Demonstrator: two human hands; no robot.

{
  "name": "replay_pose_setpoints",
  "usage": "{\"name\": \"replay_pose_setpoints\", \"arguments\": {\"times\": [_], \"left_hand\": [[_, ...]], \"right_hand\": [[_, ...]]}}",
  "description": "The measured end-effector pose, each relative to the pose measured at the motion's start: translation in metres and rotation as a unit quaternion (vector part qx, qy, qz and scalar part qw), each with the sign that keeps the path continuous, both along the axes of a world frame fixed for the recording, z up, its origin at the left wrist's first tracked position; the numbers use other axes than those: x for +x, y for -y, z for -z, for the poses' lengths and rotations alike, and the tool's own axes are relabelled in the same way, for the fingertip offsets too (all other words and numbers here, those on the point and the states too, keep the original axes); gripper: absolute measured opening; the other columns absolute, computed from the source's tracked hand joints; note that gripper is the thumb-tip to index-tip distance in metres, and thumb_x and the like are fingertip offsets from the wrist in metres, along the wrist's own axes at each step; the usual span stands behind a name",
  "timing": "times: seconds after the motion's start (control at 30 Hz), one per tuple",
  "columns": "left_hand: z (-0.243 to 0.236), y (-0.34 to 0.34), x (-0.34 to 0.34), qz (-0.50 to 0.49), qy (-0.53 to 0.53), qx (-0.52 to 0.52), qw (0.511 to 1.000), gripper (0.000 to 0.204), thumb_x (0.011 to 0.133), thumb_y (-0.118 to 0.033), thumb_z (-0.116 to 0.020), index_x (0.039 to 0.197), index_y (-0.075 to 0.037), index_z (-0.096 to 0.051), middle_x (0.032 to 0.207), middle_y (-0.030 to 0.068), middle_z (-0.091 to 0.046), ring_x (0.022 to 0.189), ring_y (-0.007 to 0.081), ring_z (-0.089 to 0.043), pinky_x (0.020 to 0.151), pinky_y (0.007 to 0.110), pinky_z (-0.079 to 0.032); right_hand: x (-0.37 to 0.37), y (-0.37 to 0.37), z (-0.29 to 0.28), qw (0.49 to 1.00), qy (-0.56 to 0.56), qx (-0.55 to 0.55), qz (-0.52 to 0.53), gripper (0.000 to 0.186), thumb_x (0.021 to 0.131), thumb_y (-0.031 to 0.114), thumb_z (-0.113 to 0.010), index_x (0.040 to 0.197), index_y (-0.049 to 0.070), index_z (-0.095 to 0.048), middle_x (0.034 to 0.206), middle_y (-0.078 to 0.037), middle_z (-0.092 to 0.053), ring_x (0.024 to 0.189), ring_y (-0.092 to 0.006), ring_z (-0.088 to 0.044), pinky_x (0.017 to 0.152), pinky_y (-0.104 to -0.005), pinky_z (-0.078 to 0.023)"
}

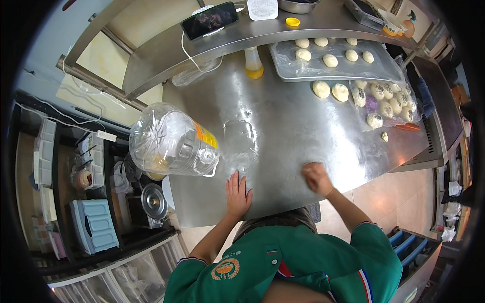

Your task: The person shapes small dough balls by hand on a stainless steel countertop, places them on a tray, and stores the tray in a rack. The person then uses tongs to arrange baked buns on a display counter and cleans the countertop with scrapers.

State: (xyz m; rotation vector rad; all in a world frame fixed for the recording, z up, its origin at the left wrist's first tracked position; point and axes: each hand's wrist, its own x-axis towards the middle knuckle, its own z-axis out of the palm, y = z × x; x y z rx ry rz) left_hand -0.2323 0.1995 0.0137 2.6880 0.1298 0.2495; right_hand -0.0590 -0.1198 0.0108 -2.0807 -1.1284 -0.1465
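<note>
Flatly, left hand [238, 198] on table [288, 136], fingers [234, 183] extended, empty; right hand [317, 179] fisted, contents unclear.

This looks like a work kitchen, much like a bakery; it has a big metal table [288, 131]; pale dough balls [330, 61] sit on a flat metal tray [295, 71], and some lie on the table too; a bottle of yellow liquid [254, 69] stands near a metal shelf [262, 31]; a metal bowl [299, 6] sits up there.

The left hand [237, 198] lies on the table [285, 131].
</note>
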Motion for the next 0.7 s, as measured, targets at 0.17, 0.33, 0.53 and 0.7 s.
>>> {"name": "replay_pose_setpoints", "arguments": {"times": [0.17,0.33,0.53,0.7], "left_hand": [[0.0,0.003,0.001,0.0,0.007,-0.004,1.0,0.057,0.089,-0.024,-0.065,0.138,0.0,-0.048,0.157,0.0248,-0.028,0.142,0.0452,-0.029,0.116,0.063,-0.02],[0.0,0.002,0.002,0.0,0.013,-0.003,1.0,0.056,0.09,-0.024,-0.064,0.137,0.0,-0.048,0.157,0.025,-0.029,0.142,0.0452,-0.029,0.116,0.063,-0.02],[0.002,0.002,0.0,-0.007,0.012,-0.008,1.0,0.056,0.09,-0.024,-0.064,0.138,0.0,-0.048,0.156,0.0254,-0.029,0.142,0.0453,-0.03,0.116,0.063,-0.021],[0.001,0.003,0.0,0.002,0.008,-0.008,1.0,0.056,0.09,-0.024,-0.064,0.137,0.0,-0.048,0.156,0.0253,-0.029,0.142,0.0454,-0.03,0.115,0.063,-0.021]], "right_hand": [[0.087,-0.034,-0.002,0.96,0.002,0.011,0.281,0.033,0.075,0.009,-0.076,0.1,0.003,-0.056,0.104,-0.018,-0.056,0.095,-0.0373,-0.053,0.084,-0.0464,-0.044],[0.02,-0.073,0.005,0.986,0.047,-0.022,0.159,0.039,0.076,0.007,-0.074,0.112,0.004,-0.061,0.122,-0.019,-0.058,0.114,-0.0379,-0.053,0.094,-0.0473,-0.045],[0.045,0.001,-0.005,0.98,-0.001,-0.006,0.198,0.033,0.071,0.01,-0.08,0.097,0.006,-0.061,0.096,-0.014,-0.06,0.093,-0.0373,-0.056,0.082,-0.0449,-0.046],[0.077,-0.079,0.007,0.942,0.032,0.074,0.326,0.037,0.072,0.008,-0.077,0.104,0.004,-0.06,0.114,-0.018,-0.06,0.107,-0.0386,-0.055,0.098,-0.0456,-0.045]]}}
